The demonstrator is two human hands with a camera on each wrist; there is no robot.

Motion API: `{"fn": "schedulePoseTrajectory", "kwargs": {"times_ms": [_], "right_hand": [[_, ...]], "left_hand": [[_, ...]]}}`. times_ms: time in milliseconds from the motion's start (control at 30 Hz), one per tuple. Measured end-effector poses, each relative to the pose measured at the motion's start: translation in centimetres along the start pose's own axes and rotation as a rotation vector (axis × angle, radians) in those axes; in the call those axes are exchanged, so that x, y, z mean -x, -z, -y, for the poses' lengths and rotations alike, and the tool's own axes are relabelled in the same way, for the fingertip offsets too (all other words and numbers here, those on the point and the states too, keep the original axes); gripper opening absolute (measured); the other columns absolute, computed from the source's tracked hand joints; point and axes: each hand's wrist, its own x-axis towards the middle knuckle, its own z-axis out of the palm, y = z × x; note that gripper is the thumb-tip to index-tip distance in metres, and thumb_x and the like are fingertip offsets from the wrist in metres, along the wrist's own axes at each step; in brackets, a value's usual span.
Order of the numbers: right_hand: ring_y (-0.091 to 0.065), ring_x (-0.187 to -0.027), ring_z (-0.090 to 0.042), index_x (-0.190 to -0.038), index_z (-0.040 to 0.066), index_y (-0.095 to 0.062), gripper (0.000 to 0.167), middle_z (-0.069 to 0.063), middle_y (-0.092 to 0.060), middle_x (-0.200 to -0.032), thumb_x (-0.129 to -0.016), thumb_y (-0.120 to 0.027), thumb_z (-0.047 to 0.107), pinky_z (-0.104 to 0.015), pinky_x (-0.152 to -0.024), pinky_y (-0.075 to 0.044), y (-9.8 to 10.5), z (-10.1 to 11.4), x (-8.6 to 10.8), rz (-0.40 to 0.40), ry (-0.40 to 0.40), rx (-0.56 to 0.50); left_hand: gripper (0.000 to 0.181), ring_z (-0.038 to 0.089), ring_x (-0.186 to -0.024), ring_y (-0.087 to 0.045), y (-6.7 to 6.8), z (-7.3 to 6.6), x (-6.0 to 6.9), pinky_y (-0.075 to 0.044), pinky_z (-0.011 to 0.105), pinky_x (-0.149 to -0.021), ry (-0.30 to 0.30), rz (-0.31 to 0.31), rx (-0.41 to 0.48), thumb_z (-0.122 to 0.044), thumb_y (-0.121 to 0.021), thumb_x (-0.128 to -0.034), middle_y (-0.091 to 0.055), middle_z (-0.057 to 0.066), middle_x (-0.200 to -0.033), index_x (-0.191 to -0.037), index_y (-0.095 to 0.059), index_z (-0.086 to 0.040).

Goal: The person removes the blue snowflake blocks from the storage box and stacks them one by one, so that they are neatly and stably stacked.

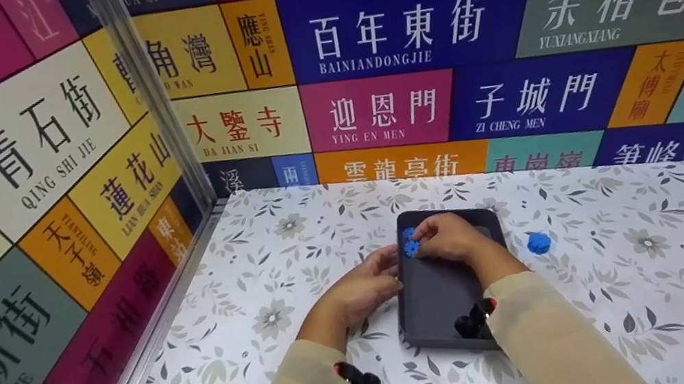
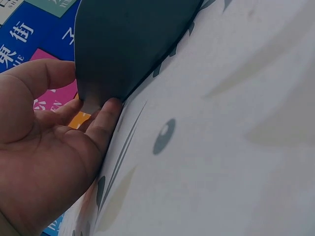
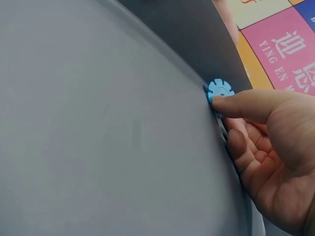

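Observation:
A shallow dark grey tray [image 1: 439, 294] lies on the patterned tabletop. My right hand [image 1: 450, 238] reaches over its far part and pinches a blue notched plastic disc [image 3: 219, 87] by the tray's left wall. Two blue notched shapes show at the fingertips in the head view, the lower disc [image 1: 411, 249] just under the other; the fingers partly cover them. Against the outside of the left wall, my left hand [image 1: 361, 288] touches the tray with its fingertips. In the left wrist view, thumb and fingers of the left hand [image 2: 54, 132] meet the tray's edge.
A small blue piece or clump [image 1: 538, 242] lies on the table to the right of the tray. The tabletop [image 1: 612, 313] has a leaf and flower print. Panels of coloured signs [image 1: 380, 109] stand behind and to the left.

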Motion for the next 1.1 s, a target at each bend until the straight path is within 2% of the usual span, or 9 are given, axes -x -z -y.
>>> {"fn": "schedulePoseTrajectory", "kwargs": {"times_ms": [267, 467, 633, 767, 900, 1100], "right_hand": [[-0.068, -0.077, -0.015, -0.117, 0.006, -0.079, 0.026, -0.007, -0.079, -0.105, -0.093, -0.075, 0.016, -0.026, -0.071, -0.059, 0.5, 0.1, -0.1, -0.011, -0.044, -0.054], [-0.067, -0.071, -0.013, -0.119, 0.002, -0.078, 0.028, -0.006, -0.077, -0.096, -0.095, -0.073, 0.016, -0.025, -0.067, -0.060, 0.8, 0.6, -0.3, -0.020, -0.039, -0.138], [-0.068, -0.074, -0.012, -0.125, -0.003, -0.074, 0.032, -0.003, -0.073, -0.089, -0.097, -0.070, 0.013, -0.023, -0.070, -0.060, 2.0, 1.7, 0.1, 0.002, -0.095, -0.219], [-0.068, -0.074, -0.010, -0.129, -0.006, -0.071, 0.034, 0.000, -0.072, -0.088, -0.099, -0.069, 0.011, -0.023, -0.073, -0.061, 3.8, 2.8, 1.1, 0.012, -0.128, -0.288], [-0.067, -0.073, -0.008, -0.133, -0.008, -0.068, 0.038, 0.004, -0.072, -0.089, -0.100, -0.069, 0.010, -0.023, -0.077, -0.063, 5.8, 3.3, 2.8, -0.013, -0.109, -0.379], [-0.068, -0.076, -0.005, -0.139, -0.010, -0.063, 0.044, 0.009, -0.074, -0.089, -0.102, -0.070, 0.012, -0.019, -0.076, -0.063, 8.5, 1.6, 5.7, -0.116, -0.064, -0.498]], "left_hand": [[0.084, 0.029, -0.158, -0.042, 0.1, -0.1, 0.0, -0.041, 0.044, -0.127, 0.004, 0.001, -0.012, 0.010, -0.057, -0.0884, -0.038, 0.016, -0.172, -0.166, -0.032, -0.009], [0.085, 0.027, -0.157, -0.044, 0.2, 0.0, 0.0, -0.041, 0.044, -0.127, 0.009, 0.007, -0.015, 0.010, -0.057, -0.0877, -0.040, 0.013, -0.171, -0.166, -0.033, -0.012], [0.087, 0.025, -0.156, -0.045, 0.1, 0.2, -0.1, -0.042, 0.043, -0.127, 0.009, 0.014, -0.004, 0.009, -0.059, -0.0858, -0.042, 0.012, -0.169, -0.165, -0.033, -0.013], [0.087, 0.027, -0.158, -0.042, -0.1, 0.1, -0.1, -0.041, 0.043, -0.128, 0.019, 0.009, -0.006, 0.010, -0.059, -0.0859, -0.039, 0.013, -0.171, -0.166, -0.032, -0.013], [0.088, 0.028, -0.160, -0.039, -0.1, 0.1, -0.2, -0.040, 0.044, -0.129, 0.020, 0.006, 0.004, 0.012, -0.058, -0.0858, -0.036, 0.014, -0.172, -0.167, -0.031, -0.011], [0.088, 0.029, -0.159, -0.041, 0.1, 0.2, -0.2, -0.039, 0.045, -0.129, 0.005, -0.004, 0.010, 0.013, -0.056, -0.0854, -0.036, 0.015, -0.172, -0.167, -0.031, -0.009]]}}
